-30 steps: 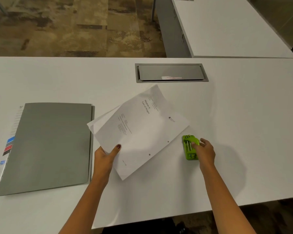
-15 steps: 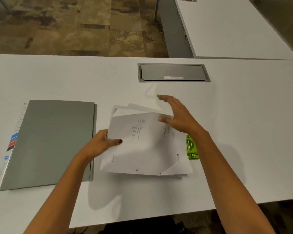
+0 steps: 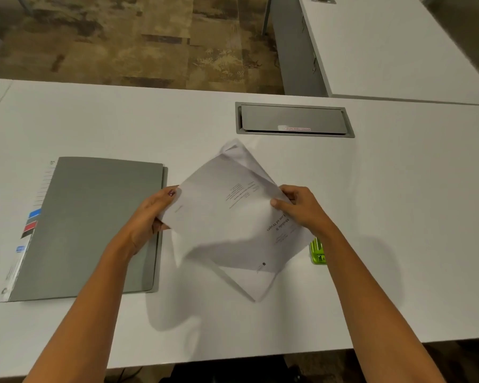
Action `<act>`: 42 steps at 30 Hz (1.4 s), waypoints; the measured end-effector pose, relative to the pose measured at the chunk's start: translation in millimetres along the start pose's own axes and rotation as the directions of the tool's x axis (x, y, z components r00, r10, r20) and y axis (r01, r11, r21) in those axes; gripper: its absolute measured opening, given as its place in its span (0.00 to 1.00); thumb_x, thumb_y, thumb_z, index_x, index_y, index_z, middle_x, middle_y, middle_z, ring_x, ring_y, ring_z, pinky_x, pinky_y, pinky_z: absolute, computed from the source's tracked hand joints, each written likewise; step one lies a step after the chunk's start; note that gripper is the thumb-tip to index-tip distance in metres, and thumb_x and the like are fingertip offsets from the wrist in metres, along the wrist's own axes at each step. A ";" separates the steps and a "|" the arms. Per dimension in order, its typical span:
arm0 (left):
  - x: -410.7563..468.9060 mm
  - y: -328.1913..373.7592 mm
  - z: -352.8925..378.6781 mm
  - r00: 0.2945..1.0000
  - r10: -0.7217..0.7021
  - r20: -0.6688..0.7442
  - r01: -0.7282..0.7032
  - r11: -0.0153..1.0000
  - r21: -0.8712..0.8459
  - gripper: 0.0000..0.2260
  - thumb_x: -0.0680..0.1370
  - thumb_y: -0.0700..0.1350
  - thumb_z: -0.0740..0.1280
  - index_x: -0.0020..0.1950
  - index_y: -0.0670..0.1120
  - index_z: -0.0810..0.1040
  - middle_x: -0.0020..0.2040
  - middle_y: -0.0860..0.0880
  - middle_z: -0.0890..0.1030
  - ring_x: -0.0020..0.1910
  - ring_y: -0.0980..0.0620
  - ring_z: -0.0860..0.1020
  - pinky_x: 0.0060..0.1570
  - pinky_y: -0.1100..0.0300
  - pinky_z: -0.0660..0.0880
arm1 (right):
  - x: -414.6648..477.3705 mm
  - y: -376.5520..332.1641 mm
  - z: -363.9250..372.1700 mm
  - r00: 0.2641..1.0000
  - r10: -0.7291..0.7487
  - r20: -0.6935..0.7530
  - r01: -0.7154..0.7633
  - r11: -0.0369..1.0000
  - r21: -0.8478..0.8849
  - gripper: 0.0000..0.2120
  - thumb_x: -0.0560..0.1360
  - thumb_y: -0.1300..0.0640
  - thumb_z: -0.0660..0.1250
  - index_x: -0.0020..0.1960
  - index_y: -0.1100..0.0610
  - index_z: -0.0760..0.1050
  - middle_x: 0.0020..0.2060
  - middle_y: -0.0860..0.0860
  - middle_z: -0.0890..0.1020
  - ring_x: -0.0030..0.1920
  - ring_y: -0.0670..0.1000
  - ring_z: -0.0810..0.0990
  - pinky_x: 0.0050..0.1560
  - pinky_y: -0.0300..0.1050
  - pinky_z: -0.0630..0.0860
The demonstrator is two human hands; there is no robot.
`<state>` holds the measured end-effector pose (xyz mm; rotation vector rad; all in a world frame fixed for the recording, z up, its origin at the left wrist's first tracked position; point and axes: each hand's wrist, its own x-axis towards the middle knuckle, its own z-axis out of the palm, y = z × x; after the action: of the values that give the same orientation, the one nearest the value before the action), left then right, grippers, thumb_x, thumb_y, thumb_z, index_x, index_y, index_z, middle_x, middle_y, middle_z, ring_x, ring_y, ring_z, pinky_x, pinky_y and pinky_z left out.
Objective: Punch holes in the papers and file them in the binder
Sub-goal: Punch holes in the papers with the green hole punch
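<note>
Holding papers (image 3: 233, 217) w/ both hands above table (image 3: 398, 217): left hand (image 3: 147, 217) pinches left edge, right hand (image 3: 302, 208) pinches right edge. Binder (image 3: 94, 225) lies shut at left, punch (image 3: 317, 251) at right. Filing step, I'd say; next: open binder.

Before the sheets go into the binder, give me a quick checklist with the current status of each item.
1. Papers gripped by both hands, left hand and right hand: ok.
2. Sheets squared up: not ok, corners fan apart at the top.
3. Holes punched: cannot tell, none visible now.
4. Binder open to receive: not ok, cover closed.
5. Green hole punch clear of the papers: not ok, partly hidden beneath them.
</note>
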<state>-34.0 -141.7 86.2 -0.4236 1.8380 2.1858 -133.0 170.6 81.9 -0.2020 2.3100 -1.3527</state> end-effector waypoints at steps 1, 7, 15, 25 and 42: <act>0.4 -4.5 0.1 1.000 -0.013 -0.014 0.011 0.996 -0.094 0.28 0.64 0.63 0.70 0.59 0.50 0.77 0.47 0.51 0.84 0.44 0.54 0.83 0.41 0.60 0.80 | -4.9 3.5 1.7 0.999 0.029 -0.041 -0.026 0.997 0.071 0.04 0.73 0.55 0.71 0.47 0.52 0.81 0.41 0.58 0.83 0.40 0.53 0.81 0.44 0.50 0.77; 4.8 -46.1 30.7 0.980 -0.095 -0.175 0.079 0.992 -0.093 0.10 0.78 0.40 0.65 0.59 0.46 0.74 0.50 0.44 0.80 0.45 0.48 0.82 0.47 0.58 0.81 | -25.8 29.4 30.8 0.931 0.272 -0.245 -0.161 0.905 0.394 0.08 0.73 0.61 0.70 0.51 0.54 0.80 0.46 0.53 0.85 0.49 0.57 0.83 0.52 0.54 0.80; 7.0 -86.7 63.1 0.870 -0.085 -0.486 0.216 0.951 0.221 0.08 0.74 0.41 0.70 0.53 0.44 0.80 0.45 0.47 0.83 0.47 0.47 0.81 0.51 0.54 0.78 | -34.9 44.2 61.4 0.792 0.478 -0.381 -0.281 0.838 0.468 0.08 0.74 0.62 0.67 0.52 0.57 0.80 0.41 0.52 0.83 0.42 0.53 0.81 0.40 0.44 0.78; 14.9 -87.3 77.0 0.798 0.012 -0.603 0.257 0.897 0.358 0.10 0.73 0.38 0.71 0.53 0.39 0.80 0.47 0.43 0.83 0.43 0.53 0.78 0.52 0.64 0.73 | -25.8 43.8 80.8 0.722 0.458 -0.519 -0.383 0.889 0.252 0.11 0.74 0.62 0.65 0.57 0.58 0.77 0.50 0.55 0.83 0.43 0.53 0.80 0.35 0.39 0.75; -4.4 -88.5 68.6 0.810 0.182 -0.557 0.203 0.805 0.558 0.15 0.76 0.42 0.67 0.63 0.42 0.74 0.57 0.43 0.79 0.55 0.45 0.78 0.56 0.50 0.77 | -41.0 29.7 103.9 0.702 0.215 -0.679 -0.322 0.946 -0.034 0.20 0.74 0.68 0.64 0.65 0.59 0.70 0.60 0.56 0.72 0.61 0.55 0.72 0.59 0.45 0.73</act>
<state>-0.8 -59.1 18.1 -1.0455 2.6925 1.3836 -46.8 117.7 26.0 0.6817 2.8710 -1.2173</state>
